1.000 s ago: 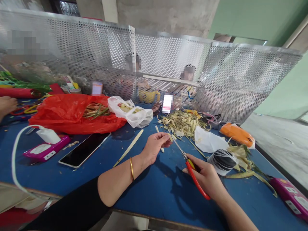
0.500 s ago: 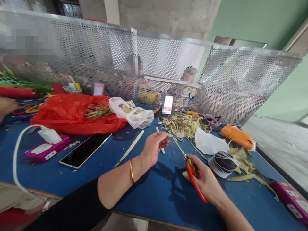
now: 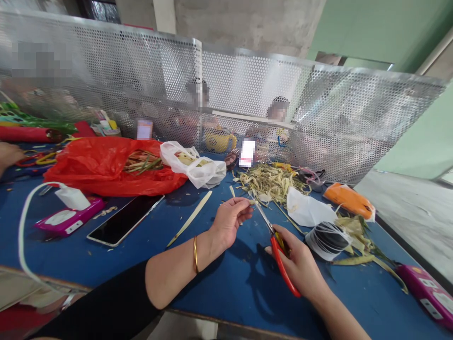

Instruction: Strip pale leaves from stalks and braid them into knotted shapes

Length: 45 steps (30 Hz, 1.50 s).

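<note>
My left hand (image 3: 230,219) is closed in a pinch on a small pale piece of dried leaf (image 3: 252,202), most of it hidden by the fingers. In my right hand (image 3: 295,257) is a pair of red-handled scissors (image 3: 279,259). Their metal blades point up and left and meet the leaf piece at my left fingertips. Beyond the blades lies a heap of pale leaf scraps (image 3: 271,182). One long leaf strip (image 3: 193,218) rests on the blue table (image 3: 219,288), left of my left hand.
A thread spool (image 3: 327,241), white paper (image 3: 307,208) and orange packet (image 3: 348,200) lie at right. Leftward are a white bag (image 3: 208,174), red plastic bag (image 3: 88,165), phone (image 3: 125,222) and purple power strip (image 3: 71,219). A perforated metal screen (image 3: 244,85) stands behind; another person's hand (image 3: 9,156) is far left.
Both hands have drawn slightly closer together. My left hand has shifted a little right, and the scissors have moved slightly left, with their blades now at the leaf piece.
</note>
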### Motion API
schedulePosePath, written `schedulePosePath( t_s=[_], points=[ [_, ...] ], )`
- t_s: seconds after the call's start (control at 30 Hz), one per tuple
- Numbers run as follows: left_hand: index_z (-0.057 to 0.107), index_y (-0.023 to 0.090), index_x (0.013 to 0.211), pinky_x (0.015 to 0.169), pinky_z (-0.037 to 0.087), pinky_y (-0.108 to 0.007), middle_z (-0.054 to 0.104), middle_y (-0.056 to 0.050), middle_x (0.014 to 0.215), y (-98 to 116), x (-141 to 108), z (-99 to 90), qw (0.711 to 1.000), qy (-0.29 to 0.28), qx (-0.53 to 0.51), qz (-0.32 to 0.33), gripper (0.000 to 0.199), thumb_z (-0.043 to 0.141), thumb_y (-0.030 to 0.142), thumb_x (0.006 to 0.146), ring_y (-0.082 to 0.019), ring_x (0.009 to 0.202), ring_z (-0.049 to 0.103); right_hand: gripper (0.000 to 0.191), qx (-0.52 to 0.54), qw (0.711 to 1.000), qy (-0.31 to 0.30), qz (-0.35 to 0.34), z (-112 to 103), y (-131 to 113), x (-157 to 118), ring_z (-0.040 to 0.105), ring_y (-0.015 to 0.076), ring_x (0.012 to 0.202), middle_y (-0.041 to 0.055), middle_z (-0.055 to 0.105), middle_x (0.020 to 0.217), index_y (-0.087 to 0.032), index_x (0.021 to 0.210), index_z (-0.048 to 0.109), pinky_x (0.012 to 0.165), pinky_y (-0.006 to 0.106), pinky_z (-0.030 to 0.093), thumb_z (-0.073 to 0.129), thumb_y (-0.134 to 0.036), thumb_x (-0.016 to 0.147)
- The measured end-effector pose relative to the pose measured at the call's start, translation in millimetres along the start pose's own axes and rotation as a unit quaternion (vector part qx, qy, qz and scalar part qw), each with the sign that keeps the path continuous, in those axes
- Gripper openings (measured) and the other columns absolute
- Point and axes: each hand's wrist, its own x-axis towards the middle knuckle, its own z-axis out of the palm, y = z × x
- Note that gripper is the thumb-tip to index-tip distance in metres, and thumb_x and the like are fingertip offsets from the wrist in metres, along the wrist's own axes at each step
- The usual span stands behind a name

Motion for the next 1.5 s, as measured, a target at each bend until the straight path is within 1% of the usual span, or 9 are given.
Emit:
schedulePosePath(
  t_s=[0.3, 0.5, 0.7, 0.83, 1.0, 1.17, 1.33, 1.43, 1.5],
  points=[
    [0.069, 0.012, 0.072, 0.059, 0.053, -0.02, 0.069, -0.001, 0.068, -4, 0, -0.2, 1.0, -0.009, 0.008, -0.013, 0.015, 0.079, 0.013, 0.061, -0.011, 0.062, 0.065, 0.045, 0.02, 1.0, 0.001, 0.011, -1, -2, -1, 0.062, 0.0229, 0.088, 0.0092, 0.068, 0.099, -0.017, 0.123, 0.058, 0.073, 0.028, 0.052, 0.059, -0.039, 0.084],
    [0.069, 0.012, 0.072, 0.06, 0.053, -0.02, 0.069, -0.002, 0.068, -6, 1, -1.2, 1.0, -0.005, 0.002, -0.01, 0.019, 0.081, 0.013, 0.058, -0.01, 0.061, 0.065, 0.045, 0.068, 0.998, -0.005, 0.014, 1, 2, -2, 0.058, 0.017, 0.076, 0.0025, 0.066, 0.086, -0.016, 0.123, 0.059, 0.069, 0.023, 0.049, 0.06, -0.04, 0.085],
    [0.068, 0.012, 0.069, 0.061, 0.053, -0.021, 0.068, -0.002, 0.065, -6, 0, -1.1, 1.0, -0.007, 0.004, -0.006, 0.015, 0.08, 0.014, 0.06, -0.01, 0.061, 0.064, 0.038, 0.078, 0.997, -0.014, 0.017, 0, -1, 0, 0.057, 0.0164, 0.072, 0.0007, 0.066, 0.081, -0.015, 0.111, 0.065, 0.068, 0.023, 0.048, 0.06, -0.043, 0.084],
    [0.069, 0.013, 0.071, 0.062, 0.051, -0.02, 0.069, -0.002, 0.068, -2, -1, 0.7, 1.0, 0.0, 0.016, -0.01, 0.016, 0.08, 0.015, 0.06, -0.01, 0.062, 0.064, 0.045, 0.008, 0.997, 0.053, 0.054, 0, 3, 3, 0.062, 0.0186, 0.07, 0.0034, 0.07, 0.081, -0.015, 0.113, 0.065, 0.064, 0.025, 0.048, 0.059, -0.048, 0.083],
    [0.07, 0.014, 0.07, 0.058, 0.047, -0.02, 0.07, -0.003, 0.07, 1, -2, 0.2, 0.999, 0.004, 0.05, 0.013, 0.018, 0.082, 0.02, 0.058, -0.01, 0.063, 0.062, 0.045, -0.176, 0.979, 0.093, 0.054, -2, 12, 3, 0.067, 0.0229, 0.068, 0.0048, 0.073, 0.08, -0.021, 0.117, 0.062, 0.057, 0.028, 0.045, 0.053, -0.052, 0.086],
    [0.071, 0.016, 0.068, 0.06, 0.046, -0.022, 0.069, -0.003, 0.069, 3, -4, 0.6, 0.99, -0.004, 0.123, 0.072, 0.014, 0.079, 0.024, 0.06, -0.011, 0.065, 0.061, 0.038, -0.32, 0.946, 0.05, 0.0, 2, 11, 3, 0.068, 0.0221, 0.071, 0.0077, 0.072, 0.096, -0.021, 0.121, 0.06, 0.056, 0.028, 0.042, 0.048, -0.038, 0.09],
    [0.069, 0.016, 0.063, 0.058, 0.042, -0.022, 0.065, -0.001, 0.059, 2, -9, 3.5, 0.978, -0.033, 0.182, 0.093, 0.008, 0.076, 0.02, 0.063, -0.01, 0.058, 0.056, 0.04, -0.349, 0.937, -0.001, -0.028, 3, 4, 1, 0.066, 0.0234, 0.081, 0.009, 0.068, 0.095, -0.019, 0.125, 0.06, 0.067, 0.03, 0.045, 0.049, -0.025, 0.086],
    [0.069, 0.016, 0.062, 0.057, 0.042, -0.022, 0.064, -0.001, 0.056, -1, -10, 3.8, 0.975, -0.049, 0.193, 0.094, 0.007, 0.076, 0.018, 0.062, -0.01, 0.054, 0.053, 0.04, -0.318, 0.946, -0.021, -0.054, -3, 1, 1, 0.064, 0.0234, 0.091, 0.0103, 0.066, 0.102, -0.019, 0.119, 0.064, 0.078, 0.031, 0.046, 0.05, -0.018, 0.081],
    [0.069, 0.016, 0.062, 0.058, 0.042, -0.022, 0.064, -0.001, 0.057, -1, -10, 3.3, 0.975, -0.051, 0.195, 0.093, 0.007, 0.076, 0.018, 0.062, -0.01, 0.055, 0.054, 0.032, -0.27, 0.962, 0.004, -0.042, -7, -2, 6, 0.064, 0.0235, 0.091, 0.0108, 0.066, 0.103, -0.02, 0.109, 0.069, 0.079, 0.032, 0.047, 0.05, -0.021, 0.083]
  ],
)
